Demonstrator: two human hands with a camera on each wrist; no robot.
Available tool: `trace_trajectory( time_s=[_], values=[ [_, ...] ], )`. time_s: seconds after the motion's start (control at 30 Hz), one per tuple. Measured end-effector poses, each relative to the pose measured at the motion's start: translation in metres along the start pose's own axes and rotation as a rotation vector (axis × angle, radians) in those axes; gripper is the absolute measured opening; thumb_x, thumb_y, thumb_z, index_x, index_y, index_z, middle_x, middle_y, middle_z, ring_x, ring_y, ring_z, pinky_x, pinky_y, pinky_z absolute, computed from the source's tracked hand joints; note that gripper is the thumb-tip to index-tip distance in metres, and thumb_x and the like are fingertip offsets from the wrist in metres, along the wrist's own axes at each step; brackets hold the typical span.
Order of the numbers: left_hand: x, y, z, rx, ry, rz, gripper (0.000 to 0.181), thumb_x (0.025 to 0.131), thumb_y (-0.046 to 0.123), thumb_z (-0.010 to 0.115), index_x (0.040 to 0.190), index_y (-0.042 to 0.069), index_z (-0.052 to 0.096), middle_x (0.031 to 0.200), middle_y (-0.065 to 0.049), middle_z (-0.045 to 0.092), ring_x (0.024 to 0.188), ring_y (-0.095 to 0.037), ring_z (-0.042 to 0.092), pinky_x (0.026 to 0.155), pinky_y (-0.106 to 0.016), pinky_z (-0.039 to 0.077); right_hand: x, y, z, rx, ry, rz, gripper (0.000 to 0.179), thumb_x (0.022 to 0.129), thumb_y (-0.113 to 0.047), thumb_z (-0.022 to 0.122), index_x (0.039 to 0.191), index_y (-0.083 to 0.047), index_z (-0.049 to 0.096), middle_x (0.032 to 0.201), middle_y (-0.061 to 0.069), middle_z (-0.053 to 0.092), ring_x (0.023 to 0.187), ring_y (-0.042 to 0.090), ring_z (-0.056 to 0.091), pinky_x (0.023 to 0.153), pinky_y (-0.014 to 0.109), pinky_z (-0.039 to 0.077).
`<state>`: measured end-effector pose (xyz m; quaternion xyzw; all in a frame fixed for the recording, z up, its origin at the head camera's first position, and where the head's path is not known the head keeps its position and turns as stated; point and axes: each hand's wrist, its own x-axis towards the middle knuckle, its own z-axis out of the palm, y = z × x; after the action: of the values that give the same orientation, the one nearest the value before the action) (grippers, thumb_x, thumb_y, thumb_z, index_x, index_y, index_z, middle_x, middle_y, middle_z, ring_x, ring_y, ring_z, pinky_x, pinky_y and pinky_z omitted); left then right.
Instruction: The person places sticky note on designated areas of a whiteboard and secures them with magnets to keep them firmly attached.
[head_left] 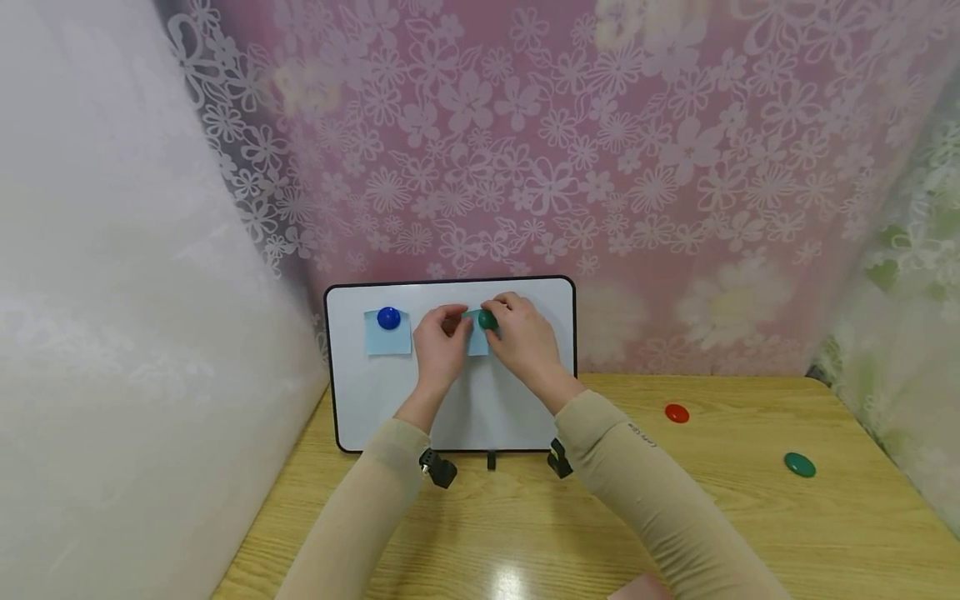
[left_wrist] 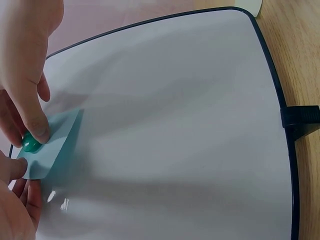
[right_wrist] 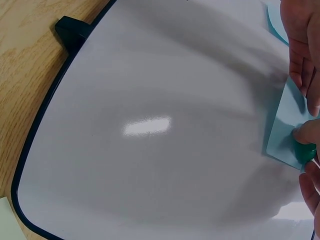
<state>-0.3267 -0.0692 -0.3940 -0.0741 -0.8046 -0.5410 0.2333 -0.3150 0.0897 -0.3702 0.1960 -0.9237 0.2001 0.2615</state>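
A whiteboard (head_left: 375,400) with a black frame leans upright against the flowered backdrop. On its upper part, my left hand (head_left: 441,346) pinches the left edge of a light blue sticky note (head_left: 477,343), thumb in front and fingers behind, as the left wrist view shows. My right hand (head_left: 528,337) holds a round green magnet (left_wrist: 31,143) between thumb and fingers, against the note's upper part. The note's lower edge stands off the board. Left of my hands, a second blue note (head_left: 387,343) hangs under a round blue magnet (head_left: 388,317).
On the wooden table (head_left: 720,500) to the right lie a red magnet (head_left: 677,413) and another green magnet (head_left: 799,464). Pink paper (head_left: 641,588) shows at the near edge, partly behind the right sleeve. A small black clip (head_left: 491,460) sits at the board's lower edge.
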Motion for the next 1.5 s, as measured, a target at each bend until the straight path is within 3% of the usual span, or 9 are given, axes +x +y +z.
trace_trajectory(
  time_s=[0.43, 0.7, 0.93, 1.2, 1.5],
  values=[
    [-0.005, 0.002, -0.002, -0.015, 0.02, 0.042, 0.021, 0.101, 0.006, 0.076, 0.122, 0.003, 0.076, 0.117, -0.015, 0.068, 0.1, -0.027, 0.07, 0.089, -0.038, 0.059, 0.001, -0.002, 0.002, -0.015, 0.005, 0.001, 0.037, 0.097, -0.013, 0.081, 0.133, -0.007, 0.074, 0.132, 0.011, 0.066, 0.118, 0.031, 0.065, 0.091, 0.041, 0.061],
    [-0.006, 0.0, -0.003, -0.023, 0.025, 0.029, 0.02, 0.101, 0.008, 0.076, 0.121, 0.005, 0.077, 0.118, -0.013, 0.067, 0.099, -0.026, 0.069, 0.089, -0.038, 0.059, -0.002, 0.003, 0.0, -0.005, 0.018, 0.002, 0.038, 0.096, -0.014, 0.083, 0.133, -0.007, 0.074, 0.132, 0.012, 0.067, 0.119, 0.031, 0.065, 0.091, 0.043, 0.061],
    [-0.012, -0.003, -0.004, -0.05, 0.029, 0.054, 0.02, 0.1, 0.008, 0.077, 0.12, 0.003, 0.076, 0.117, -0.014, 0.067, 0.099, -0.025, 0.07, 0.086, -0.037, 0.059, -0.007, 0.008, -0.004, 0.005, 0.002, 0.039, 0.04, 0.098, -0.016, 0.081, 0.136, -0.009, 0.072, 0.135, 0.01, 0.065, 0.122, 0.03, 0.064, 0.091, 0.042, 0.061],
    [-0.025, -0.007, -0.004, -0.09, 0.03, 0.05, 0.02, 0.1, 0.006, 0.077, 0.119, 0.004, 0.076, 0.118, -0.011, 0.068, 0.1, -0.023, 0.069, 0.086, -0.038, 0.059, -0.019, 0.019, -0.009, 0.069, 0.004, 0.062, 0.038, 0.099, -0.018, 0.08, 0.135, -0.01, 0.073, 0.135, 0.01, 0.066, 0.121, 0.029, 0.065, 0.092, 0.044, 0.06],
    [-0.047, -0.009, 0.003, -0.136, -0.012, 0.075, 0.019, 0.1, 0.008, 0.077, 0.119, 0.005, 0.077, 0.117, -0.007, 0.069, 0.101, -0.02, 0.068, 0.085, -0.034, 0.059, -0.041, 0.04, -0.014, 0.237, 0.091, -0.019, 0.034, 0.093, -0.007, 0.084, 0.126, -0.002, 0.076, 0.123, 0.014, 0.069, 0.105, 0.031, 0.07, 0.09, 0.046, 0.06]
  ],
)
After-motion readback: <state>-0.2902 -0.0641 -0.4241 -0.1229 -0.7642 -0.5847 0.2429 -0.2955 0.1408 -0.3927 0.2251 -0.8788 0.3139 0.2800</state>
